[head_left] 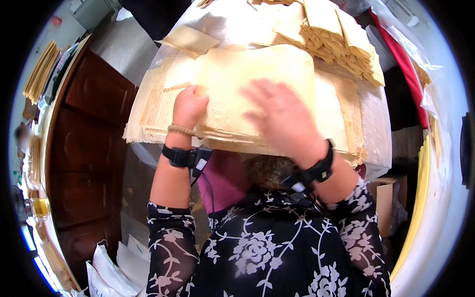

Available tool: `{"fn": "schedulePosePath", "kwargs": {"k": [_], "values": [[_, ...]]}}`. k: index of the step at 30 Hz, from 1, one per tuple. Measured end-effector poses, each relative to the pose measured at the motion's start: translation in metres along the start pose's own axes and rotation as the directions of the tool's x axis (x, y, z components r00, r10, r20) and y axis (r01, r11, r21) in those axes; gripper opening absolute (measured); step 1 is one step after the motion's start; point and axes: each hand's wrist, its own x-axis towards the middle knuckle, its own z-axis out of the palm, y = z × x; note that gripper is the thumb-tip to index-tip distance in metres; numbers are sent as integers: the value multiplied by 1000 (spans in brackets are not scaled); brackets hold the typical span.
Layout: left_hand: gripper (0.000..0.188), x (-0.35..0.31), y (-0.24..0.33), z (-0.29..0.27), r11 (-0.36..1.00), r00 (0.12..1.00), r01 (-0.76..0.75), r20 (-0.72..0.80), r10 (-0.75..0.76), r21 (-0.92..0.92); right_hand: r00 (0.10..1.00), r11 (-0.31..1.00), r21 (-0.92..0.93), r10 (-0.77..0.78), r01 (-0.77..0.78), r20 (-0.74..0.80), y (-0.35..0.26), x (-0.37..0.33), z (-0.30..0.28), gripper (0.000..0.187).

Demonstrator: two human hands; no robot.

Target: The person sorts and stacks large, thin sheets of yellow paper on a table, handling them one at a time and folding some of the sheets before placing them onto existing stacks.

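A broad, thin cream-yellow sheet [257, 64] lies on top of a stack of similar rough-edged sheets [148, 111] in front of me. My left hand [189, 106] is closed on the sheet's left edge, its fingers partly hidden. Over the sheet's right half, my right hand [282, 116] is blurred by motion. Its fingers look stretched out and apart, with nothing visible in them. Whether its palm touches the sheet I cannot tell. Beyond my left hand a smaller folded piece [190, 39] rests at the far left of the stack.
A heap of folded yellowish sheets [341, 39] lies at the table's far right. The table [378, 119] has a pale covering. To the left stands a dark red wooden cabinet [81, 133] with items on top. White bags [114, 272] sit at lower left, a cardboard box [383, 203] at right.
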Motion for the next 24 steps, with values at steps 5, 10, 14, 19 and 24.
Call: {"fn": "schedulePosePath", "kwargs": {"k": [5,10,14,19,24], "values": [[31,-3,32,6,857,999,-50,18,47,514,952,955,-235,232,-183,200,53,-9,-5,39],[33,21,19,-3,884,993,9,98,-61,467,947,972,-151,210,-177,243,53,-15,6,36],[31,33,-5,-9,947,985,86,116,-128,310,953,981,-97,186,-167,240,52,-13,9,37],[29,18,23,-8,919,909,351,301,-288,-181,947,985,-55,173,-164,270,55,-18,13,40],[34,4,57,-2,723,862,493,384,-331,-483,945,983,-39,181,-177,272,58,-20,13,41]]}}
